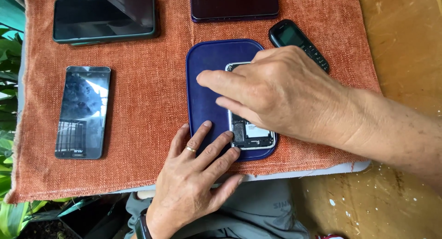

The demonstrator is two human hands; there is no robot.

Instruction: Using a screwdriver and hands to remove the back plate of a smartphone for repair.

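A dark blue mat lies on an orange cloth. On the mat lies a phone with its back off, its inner parts showing. My right hand rests flat over that phone, fingers spread and pointing left, hiding most of it. My left hand, wearing a ring, presses its fingertips on the mat's near edge, beside the phone's lower end. Neither hand grips anything that I can see.
A black smartphone lies at the left of the cloth. A larger dark phone sits at the far left and another at the far middle. A small keypad phone lies beside the mat. Wooden floor is at right, green leaves at left.
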